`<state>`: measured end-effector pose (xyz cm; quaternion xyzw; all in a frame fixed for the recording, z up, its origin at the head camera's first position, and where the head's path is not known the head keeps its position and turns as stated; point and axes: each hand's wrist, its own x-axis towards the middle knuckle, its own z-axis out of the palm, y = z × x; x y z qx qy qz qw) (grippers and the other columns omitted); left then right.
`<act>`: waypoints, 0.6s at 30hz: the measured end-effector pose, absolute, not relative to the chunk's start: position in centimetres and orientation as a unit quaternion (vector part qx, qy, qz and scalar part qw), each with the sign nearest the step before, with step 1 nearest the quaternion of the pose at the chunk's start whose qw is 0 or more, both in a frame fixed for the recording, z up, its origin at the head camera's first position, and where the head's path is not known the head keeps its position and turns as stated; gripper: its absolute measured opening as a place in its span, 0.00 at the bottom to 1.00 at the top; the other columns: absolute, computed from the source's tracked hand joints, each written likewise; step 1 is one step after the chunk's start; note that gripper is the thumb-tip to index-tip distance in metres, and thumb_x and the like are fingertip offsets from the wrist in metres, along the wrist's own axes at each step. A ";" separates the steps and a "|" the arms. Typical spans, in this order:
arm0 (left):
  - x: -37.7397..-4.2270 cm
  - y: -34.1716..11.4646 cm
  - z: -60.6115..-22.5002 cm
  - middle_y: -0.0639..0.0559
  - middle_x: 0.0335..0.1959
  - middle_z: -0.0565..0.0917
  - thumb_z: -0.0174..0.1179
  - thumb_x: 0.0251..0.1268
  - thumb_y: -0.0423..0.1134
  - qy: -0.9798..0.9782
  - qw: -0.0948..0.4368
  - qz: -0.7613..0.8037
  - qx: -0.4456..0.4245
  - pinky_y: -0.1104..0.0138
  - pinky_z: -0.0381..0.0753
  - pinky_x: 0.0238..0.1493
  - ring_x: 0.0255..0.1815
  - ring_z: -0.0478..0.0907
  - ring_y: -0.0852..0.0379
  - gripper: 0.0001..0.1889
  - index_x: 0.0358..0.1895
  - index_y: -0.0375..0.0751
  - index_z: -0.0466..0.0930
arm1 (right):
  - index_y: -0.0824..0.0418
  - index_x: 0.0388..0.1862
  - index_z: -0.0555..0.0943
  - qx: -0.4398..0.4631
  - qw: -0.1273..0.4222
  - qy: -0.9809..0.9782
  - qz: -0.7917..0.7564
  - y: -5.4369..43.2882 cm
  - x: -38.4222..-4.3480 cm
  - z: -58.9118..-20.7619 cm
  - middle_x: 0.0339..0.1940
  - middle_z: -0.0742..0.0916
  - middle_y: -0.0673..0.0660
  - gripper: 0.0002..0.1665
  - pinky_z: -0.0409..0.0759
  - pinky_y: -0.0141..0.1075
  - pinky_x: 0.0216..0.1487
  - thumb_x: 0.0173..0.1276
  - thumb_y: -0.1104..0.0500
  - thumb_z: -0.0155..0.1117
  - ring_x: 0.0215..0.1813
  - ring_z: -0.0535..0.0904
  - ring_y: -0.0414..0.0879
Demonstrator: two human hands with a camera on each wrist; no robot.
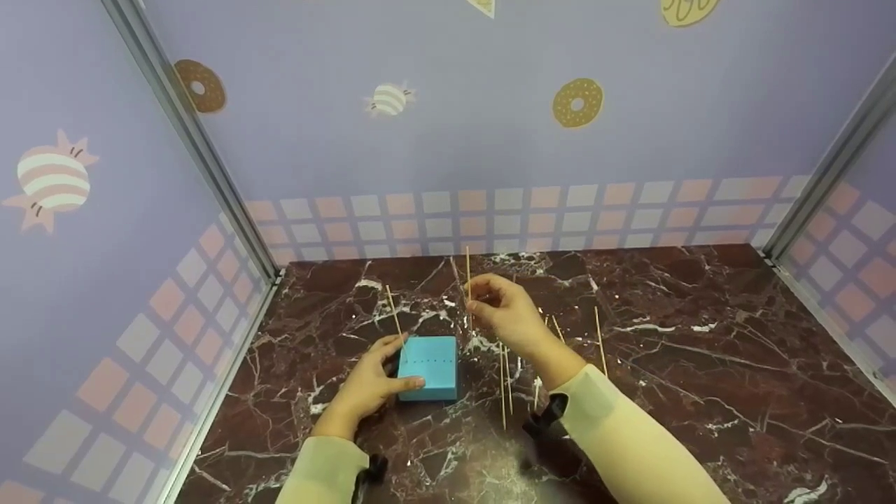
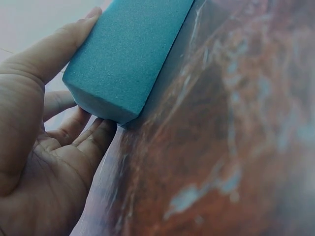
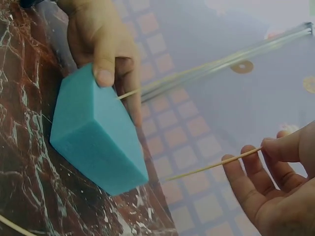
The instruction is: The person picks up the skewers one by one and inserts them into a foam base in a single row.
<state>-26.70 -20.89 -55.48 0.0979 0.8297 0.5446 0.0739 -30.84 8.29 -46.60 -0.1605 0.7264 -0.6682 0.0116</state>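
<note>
A light-blue foam block (image 1: 434, 378) with a row of small dark holes across its top sits on the marbled tabletop. My left hand (image 1: 371, 378) grips it from the left side, thumb on top and the other fingers along its side. Near the block's left end a thin wooden stick (image 1: 393, 308) stands in the foam, leaning slightly left. Up and to the right of the block, my right hand (image 1: 514, 318) pinches another thin wooden stick (image 3: 194, 171) between thumb and fingers. In the right wrist view, that stick's far end points toward the block's near corner.
Several loose sticks (image 1: 502, 392) lie on the dark red marbled table (image 1: 700, 392) beneath and beside the right forearm. One stick (image 1: 600, 339) lies farther right. Patterned purple walls (image 1: 490, 140) with metal corner posts (image 1: 203, 154) enclose the table's back and sides.
</note>
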 end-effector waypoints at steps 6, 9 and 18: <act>-26.9 -20.9 -55.5 0.31 0.91 0.60 0.86 0.64 0.44 0.826 0.075 0.550 0.099 0.36 0.71 0.88 0.91 0.60 0.23 0.55 0.90 0.37 0.63 | 0.69 0.58 0.87 -0.189 -0.002 0.735 -0.651 6.7 -31.0 -46.3 0.51 0.90 0.69 0.14 0.98 0.42 0.51 0.76 0.75 0.69 0.46 0.89 0.54; -26.9 -20.8 -55.4 0.31 0.91 0.60 0.86 0.64 0.44 0.823 0.075 0.554 0.098 0.37 0.73 0.87 0.90 0.62 0.24 0.56 0.90 0.36 0.63 | 0.69 0.57 0.88 -0.200 -0.004 0.739 -0.643 6.0 -30.9 -46.1 0.51 0.91 0.69 0.14 0.96 0.37 0.49 0.76 0.74 0.70 0.46 0.90 0.58; -27.0 -20.8 -55.3 0.32 0.90 0.62 0.88 0.62 0.44 0.827 0.074 0.549 0.093 0.38 0.76 0.86 0.89 0.65 0.25 0.56 0.90 0.36 0.64 | 0.67 0.56 0.88 -0.215 -0.016 0.752 -0.622 4.3 -31.0 -46.6 0.50 0.92 0.65 0.11 0.97 0.53 0.50 0.77 0.72 0.72 0.43 0.90 0.51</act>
